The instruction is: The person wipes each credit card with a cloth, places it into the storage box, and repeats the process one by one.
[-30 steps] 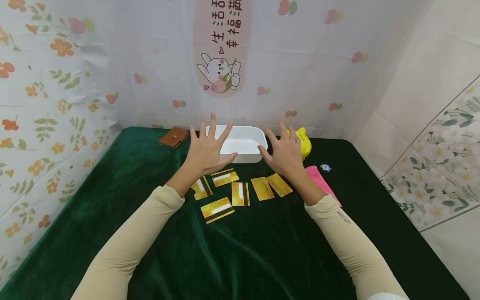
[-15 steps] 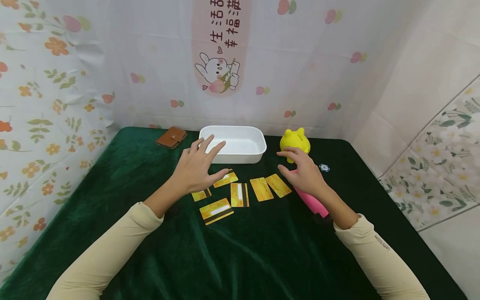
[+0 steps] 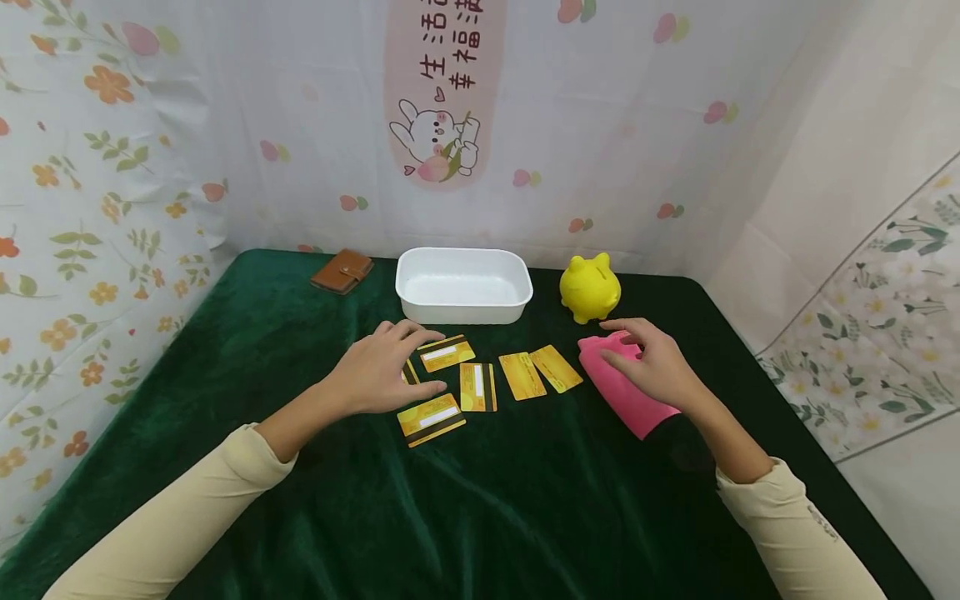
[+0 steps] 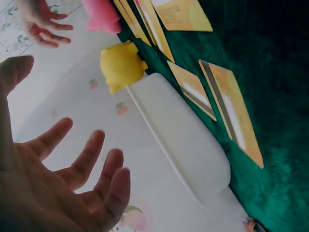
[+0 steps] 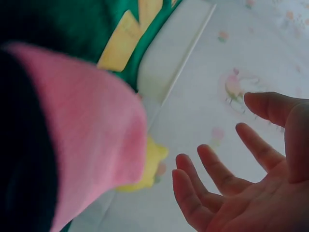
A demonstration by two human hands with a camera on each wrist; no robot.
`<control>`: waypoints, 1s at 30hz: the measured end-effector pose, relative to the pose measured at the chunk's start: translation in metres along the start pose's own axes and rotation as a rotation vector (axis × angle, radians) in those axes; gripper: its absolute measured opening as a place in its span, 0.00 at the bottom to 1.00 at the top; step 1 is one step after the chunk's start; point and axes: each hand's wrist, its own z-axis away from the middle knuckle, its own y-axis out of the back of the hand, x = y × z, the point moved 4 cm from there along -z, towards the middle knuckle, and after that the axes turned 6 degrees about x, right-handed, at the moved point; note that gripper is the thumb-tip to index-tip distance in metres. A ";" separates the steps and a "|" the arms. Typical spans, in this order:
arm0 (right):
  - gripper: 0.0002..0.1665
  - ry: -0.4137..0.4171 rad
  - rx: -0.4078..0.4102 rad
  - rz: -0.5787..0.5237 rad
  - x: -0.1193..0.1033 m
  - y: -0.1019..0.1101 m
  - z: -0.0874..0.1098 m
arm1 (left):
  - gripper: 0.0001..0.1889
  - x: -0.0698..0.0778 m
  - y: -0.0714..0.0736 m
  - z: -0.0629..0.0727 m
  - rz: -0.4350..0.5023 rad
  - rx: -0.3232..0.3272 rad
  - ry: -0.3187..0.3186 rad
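In the head view my left hand (image 3: 378,371) hovers over the left side of several gold bank cards (image 3: 480,387), partly covering one of them. Its fingers are loosely bent and hold nothing, as the left wrist view also shows with the hand (image 4: 72,179). On the other side, my right hand (image 3: 652,358) is above a soft-looking pink item (image 3: 618,383) with a dark end. Nothing lies between its spread fingers (image 5: 217,169). Some cards show a dark stripe and white strip; the two on the right show plain gold faces.
A white rectangular tub (image 3: 465,312) stands behind the cards. To its right is a yellow piggy bank (image 3: 590,288), and to its left a brown leather wallet (image 3: 342,272). Dark green cloth (image 3: 450,517) covers the table; printed curtains (image 3: 300,108) hang at the back and sides.
Both hands have come back and down from in front of the tub and piggy bank, moving apart. The tub and yellow piggy bank are now uncovered; the blue-and-white chip is now hidden.
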 end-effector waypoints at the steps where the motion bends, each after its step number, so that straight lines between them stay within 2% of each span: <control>1: 0.24 -0.021 -0.008 0.001 0.005 0.002 0.001 | 0.35 -0.001 0.000 0.002 0.011 -0.019 0.021; 7: 0.27 -0.146 -0.084 0.015 0.036 0.010 0.009 | 0.30 -0.005 -0.001 0.016 0.058 -0.116 0.113; 14: 0.26 -0.210 -0.151 0.017 0.062 0.015 0.011 | 0.25 -0.015 -0.011 0.027 0.149 -0.229 0.159; 18: 0.29 -0.241 -0.204 0.009 0.071 0.015 0.012 | 0.25 -0.018 -0.017 0.027 0.147 -0.287 0.172; 22: 0.29 -0.256 -0.250 -0.066 0.079 0.013 0.015 | 0.25 -0.019 -0.022 0.029 0.142 -0.348 0.191; 25: 0.29 -0.298 -0.306 -0.148 0.085 0.010 0.018 | 0.23 -0.020 -0.025 0.032 0.156 -0.393 0.210; 30: 0.32 -0.360 -0.370 -0.216 0.090 0.008 0.023 | 0.20 -0.021 -0.030 0.035 0.193 -0.464 0.216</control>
